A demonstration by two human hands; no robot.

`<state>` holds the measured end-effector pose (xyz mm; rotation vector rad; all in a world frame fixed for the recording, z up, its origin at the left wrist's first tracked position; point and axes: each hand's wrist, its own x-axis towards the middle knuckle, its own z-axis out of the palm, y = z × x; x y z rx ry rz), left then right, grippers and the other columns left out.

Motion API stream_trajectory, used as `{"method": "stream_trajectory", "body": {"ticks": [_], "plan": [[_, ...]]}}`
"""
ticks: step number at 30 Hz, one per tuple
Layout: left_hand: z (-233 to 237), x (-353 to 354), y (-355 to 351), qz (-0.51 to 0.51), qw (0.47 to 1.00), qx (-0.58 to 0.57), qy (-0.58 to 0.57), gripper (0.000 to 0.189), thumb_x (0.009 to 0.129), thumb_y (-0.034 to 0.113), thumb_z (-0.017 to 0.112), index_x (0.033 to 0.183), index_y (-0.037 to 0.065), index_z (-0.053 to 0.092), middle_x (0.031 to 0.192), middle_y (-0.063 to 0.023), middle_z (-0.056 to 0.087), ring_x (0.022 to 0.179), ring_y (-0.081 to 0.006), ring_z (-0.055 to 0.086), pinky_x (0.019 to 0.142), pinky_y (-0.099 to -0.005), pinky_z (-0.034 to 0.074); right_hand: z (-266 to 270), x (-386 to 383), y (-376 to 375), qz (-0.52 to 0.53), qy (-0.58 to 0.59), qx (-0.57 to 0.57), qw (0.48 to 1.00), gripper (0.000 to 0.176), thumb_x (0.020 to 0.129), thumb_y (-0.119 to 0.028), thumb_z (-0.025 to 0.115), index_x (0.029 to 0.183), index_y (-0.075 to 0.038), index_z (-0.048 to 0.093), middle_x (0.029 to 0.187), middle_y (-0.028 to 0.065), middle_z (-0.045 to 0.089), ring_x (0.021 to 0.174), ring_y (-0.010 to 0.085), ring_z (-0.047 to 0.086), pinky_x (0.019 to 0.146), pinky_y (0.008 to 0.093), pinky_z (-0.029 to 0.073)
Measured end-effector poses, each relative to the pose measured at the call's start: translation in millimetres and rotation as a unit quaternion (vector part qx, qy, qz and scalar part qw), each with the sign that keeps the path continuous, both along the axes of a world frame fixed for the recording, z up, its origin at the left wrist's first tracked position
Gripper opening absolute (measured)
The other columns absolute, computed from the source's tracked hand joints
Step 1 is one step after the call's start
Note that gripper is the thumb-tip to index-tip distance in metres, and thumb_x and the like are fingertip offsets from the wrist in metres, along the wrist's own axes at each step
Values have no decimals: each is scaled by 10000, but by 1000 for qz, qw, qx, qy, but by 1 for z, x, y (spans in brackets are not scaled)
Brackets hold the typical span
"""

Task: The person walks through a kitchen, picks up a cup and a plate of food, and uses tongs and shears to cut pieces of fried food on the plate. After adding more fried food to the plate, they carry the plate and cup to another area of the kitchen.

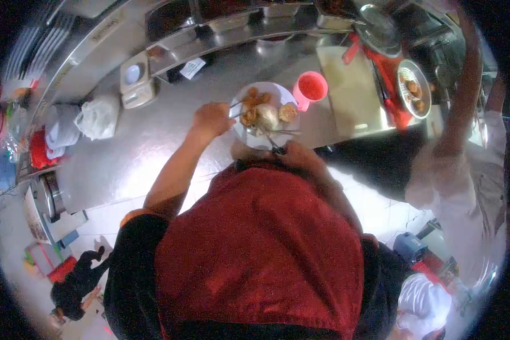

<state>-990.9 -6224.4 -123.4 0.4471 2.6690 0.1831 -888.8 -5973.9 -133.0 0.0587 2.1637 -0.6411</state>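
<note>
My left hand [212, 120] is closed around slim metal tongs [239, 103], whose two arms reach over the left side of a white plate [245, 136]. On the plate are brown fried pieces [251, 102], a pale mound that looks like rice [268, 117], and a lighter golden piece [288, 113] at the right. My right hand [298, 156], at the near right rim, grips dark-handled scissors [277, 149]; their metal blades point over the food. Fine contact between tools and food is too small to make out. A pink cup [302, 103] with reddish contents stands right beside the plate.
A cutting board [345, 90] lies right of the cup, with a basket of fried pieces [415, 89] beyond. A co-worker's arm [464, 85] reaches in at right. A plastic bag [99, 117] and a scale-like device [136, 85] stand on the steel counter [124, 164].
</note>
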Motion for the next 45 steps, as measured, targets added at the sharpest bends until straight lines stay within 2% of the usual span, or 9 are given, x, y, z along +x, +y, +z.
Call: {"method": "stream_trajectory", "body": {"ticks": [5, 8, 17, 23, 25, 31, 35, 37, 45], "plan": [[-6, -4, -3, -10, 997, -82, -9, 424, 778, 378, 701, 1130, 145, 653, 1053, -155, 669, 1049, -340, 616, 891, -470, 493, 11, -8, -12, -44, 35, -9, 998, 726, 769, -602, 610, 947, 100, 658, 983, 334, 633, 971, 440, 633, 873, 493, 495], [5, -4, -8, -4, 998, -49, 25, 409, 785, 351, 703, 1130, 140, 645, 1047, -155, 667, 1013, -347, 627, 864, -471, 504, -1, -14, -12, 3, 7, -4, 1000, 909, 715, -720, 594, 991, 146, 602, 913, 308, 649, 932, 420, 647, 842, 468, 502], [-1, -5, -12, -53, 997, -19, 56, 212, 758, 178, 638, 948, 88, 665, 939, -159, 678, 906, -350, 660, 761, -465, 538, -23, -31, -17, 110, 67, 29, 991, 675, 808, -716, 509, 1102, -129, 661, 864, 267, 668, 878, 403, 662, 770, 485, 512], [-16, 1, -19, -62, 998, -8, 18, 366, 775, 270, 702, 1119, 157, 649, 1014, -158, 667, 969, -351, 635, 824, -470, 518, -34, -32, -22, -43, 95, -42, 994, 759, 753, -761, 564, 1144, -113, 614, 733, 208, 662, 675, 357, 659, 662, 476, 518], [-25, 1, -15, -28, 999, -40, -6, 375, 779, 265, 702, 1136, 167, 644, 1014, -147, 665, 978, -339, 631, 832, -468, 515, -56, -30, -18, -36, 292, -154, 943, 744, 745, -763, 575, 1096, -110, 633, 594, 141, 615, 560, 282, 636, 578, 429, 513], [-38, 1, -20, -67, 997, -18, 45, 345, 801, 289, 692, 1120, 168, 640, 1009, -134, 663, 969, -329, 636, 793, -457, 532, 15, -57, -16, -9, -69, -114, 991, 675, 835, -714, 498, 1054, -82, 596, 661, 91, 622, 532, 221, 590, 532, 361, 470], [-21, -6, -10, -44, 997, -40, -55, 320, 811, 311, 678, 1087, 153, 640, 1004, -130, 664, 972, -322, 637, 788, -457, 538, -35, -62, 2, 35, -72, -57, 995, 669, 806, -742, 511, 997, -106, 592, 610, 52, 584, 463, 144, 540, 459, 331, 422], [-34, -4, -14, -64, 997, -33, 10, 300, 816, 305, 669, 1069, 148, 639, 988, -137, 670, 955, -323, 646, 799, -461, 539, -42, -63, 6, -22, -57, -139, 988, 637, 749, -729, 619, 743, -92, 602, 515, 0, 511, 430, 131, 509, 422, 304, 400], [-23, -10, -9, -87, 995, -52, -15, 247, 823, 246, 635, 1054, 166, 667, 990, -155, 673, 925, -343, 661, 793, -475, 542, 24, -80, -2, 68, 9, -32, 997, 657, 772, -745, 563, 821, -96, 651, 536, 23, 556, 510, 148, 588, 462, 316, 457]]}}
